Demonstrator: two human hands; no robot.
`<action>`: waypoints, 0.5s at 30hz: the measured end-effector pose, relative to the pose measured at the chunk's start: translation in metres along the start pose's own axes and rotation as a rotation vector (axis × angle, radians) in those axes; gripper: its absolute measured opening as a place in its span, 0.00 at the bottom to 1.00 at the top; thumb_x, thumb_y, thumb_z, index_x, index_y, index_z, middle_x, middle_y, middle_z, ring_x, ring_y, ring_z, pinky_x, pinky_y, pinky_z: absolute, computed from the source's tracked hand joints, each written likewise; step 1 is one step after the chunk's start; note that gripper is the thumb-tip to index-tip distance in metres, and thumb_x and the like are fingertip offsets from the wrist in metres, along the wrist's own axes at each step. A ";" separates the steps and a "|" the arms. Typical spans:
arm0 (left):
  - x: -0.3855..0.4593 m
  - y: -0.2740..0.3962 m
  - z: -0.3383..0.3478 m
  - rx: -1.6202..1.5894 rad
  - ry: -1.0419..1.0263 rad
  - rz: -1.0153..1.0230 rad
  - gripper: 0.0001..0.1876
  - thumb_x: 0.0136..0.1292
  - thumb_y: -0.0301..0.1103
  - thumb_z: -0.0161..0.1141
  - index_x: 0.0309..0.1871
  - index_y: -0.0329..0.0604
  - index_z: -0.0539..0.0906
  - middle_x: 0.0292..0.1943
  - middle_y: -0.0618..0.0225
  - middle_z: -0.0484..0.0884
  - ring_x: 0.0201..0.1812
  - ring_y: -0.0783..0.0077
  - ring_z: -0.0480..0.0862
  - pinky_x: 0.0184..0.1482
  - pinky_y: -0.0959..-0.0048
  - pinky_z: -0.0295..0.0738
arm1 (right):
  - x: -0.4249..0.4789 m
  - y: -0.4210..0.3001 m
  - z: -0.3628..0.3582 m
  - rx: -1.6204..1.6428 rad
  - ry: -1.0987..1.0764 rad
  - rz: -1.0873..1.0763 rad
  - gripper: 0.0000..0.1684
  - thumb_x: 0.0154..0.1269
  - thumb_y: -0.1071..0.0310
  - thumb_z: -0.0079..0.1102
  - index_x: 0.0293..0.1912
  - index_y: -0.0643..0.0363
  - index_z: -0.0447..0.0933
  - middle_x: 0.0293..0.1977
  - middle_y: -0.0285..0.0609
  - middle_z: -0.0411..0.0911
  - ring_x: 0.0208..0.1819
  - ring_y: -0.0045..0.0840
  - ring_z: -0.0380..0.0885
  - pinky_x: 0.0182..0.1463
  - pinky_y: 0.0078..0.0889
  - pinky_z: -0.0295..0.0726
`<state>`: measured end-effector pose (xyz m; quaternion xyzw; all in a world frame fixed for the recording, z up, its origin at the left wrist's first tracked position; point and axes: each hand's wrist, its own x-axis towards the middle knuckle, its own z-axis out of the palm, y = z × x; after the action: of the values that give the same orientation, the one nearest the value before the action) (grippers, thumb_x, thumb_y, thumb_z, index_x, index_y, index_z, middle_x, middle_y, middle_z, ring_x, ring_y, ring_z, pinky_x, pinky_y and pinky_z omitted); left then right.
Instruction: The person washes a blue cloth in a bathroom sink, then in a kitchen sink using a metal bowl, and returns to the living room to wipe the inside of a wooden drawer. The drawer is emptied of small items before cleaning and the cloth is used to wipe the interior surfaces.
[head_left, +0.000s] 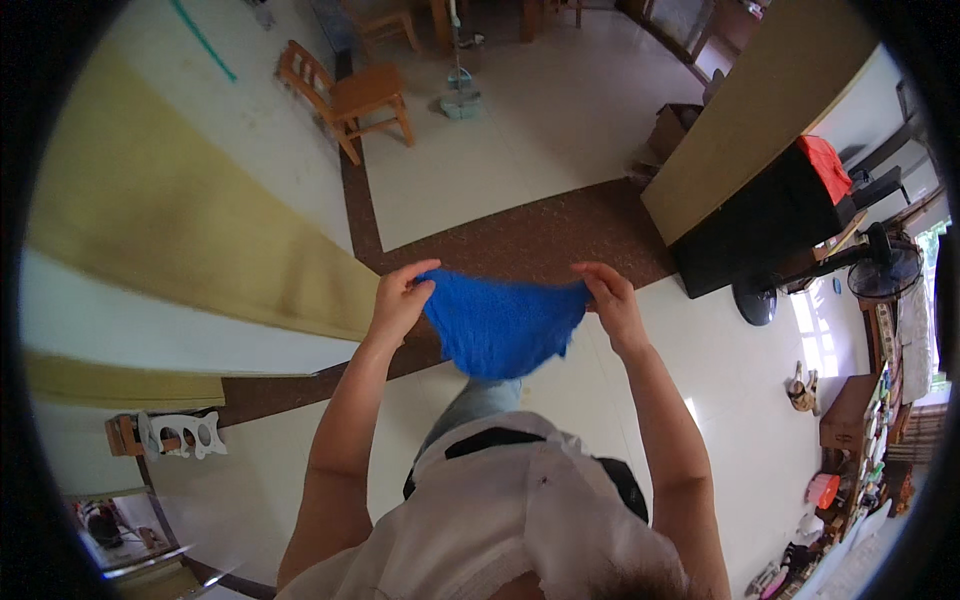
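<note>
A blue cloth (506, 322) hangs stretched between my two hands in front of my body, its top edge sagging slightly and its lower edge rounded. My left hand (403, 300) pinches its upper left corner between thumb and fingers. At the upper right corner, my right hand (609, 300) grips the cloth the same way. Both forearms reach forward at similar height. Below the cloth, part of a leg in light blue trousers shows over the tiled floor.
A wooden chair (367, 94) stands by the left wall, near a broom and dustpan (460, 105). To the right are a wall end (757, 112), a black cabinet (757, 217) and a standing fan (885, 262). A white rack (184, 435) is at lower left; a cat (802, 390) lies at right.
</note>
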<state>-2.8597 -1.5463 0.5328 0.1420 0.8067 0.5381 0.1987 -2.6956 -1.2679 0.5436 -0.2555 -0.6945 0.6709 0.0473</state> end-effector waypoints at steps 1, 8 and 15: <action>0.025 0.001 0.009 0.092 0.030 0.099 0.17 0.58 0.24 0.60 0.52 0.40 0.84 0.45 0.59 0.86 0.43 0.67 0.83 0.47 0.71 0.77 | 0.020 -0.005 -0.009 -0.047 -0.020 -0.008 0.16 0.75 0.67 0.49 0.57 0.58 0.78 0.46 0.36 0.78 0.42 0.19 0.74 0.47 0.26 0.76; 0.200 0.091 0.083 0.609 0.244 0.451 0.19 0.53 0.20 0.64 0.51 0.35 0.78 0.43 0.55 0.71 0.50 0.47 0.75 0.56 0.56 0.71 | 0.170 -0.071 -0.074 -0.393 0.196 -0.414 0.24 0.59 0.77 0.62 0.56 0.60 0.76 0.43 0.48 0.81 0.36 0.34 0.80 0.43 0.35 0.82; 0.372 0.153 0.136 0.864 0.213 0.591 0.13 0.52 0.20 0.64 0.42 0.38 0.82 0.44 0.58 0.72 0.48 0.54 0.77 0.53 0.58 0.73 | 0.342 -0.084 -0.159 -0.905 0.265 -0.590 0.24 0.50 0.77 0.66 0.50 0.61 0.74 0.44 0.52 0.74 0.48 0.50 0.74 0.49 0.47 0.78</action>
<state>-3.1207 -1.2126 0.5649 0.3765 0.8961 0.2015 -0.1208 -2.9511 -0.9782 0.5441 -0.1273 -0.9436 0.2260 0.2059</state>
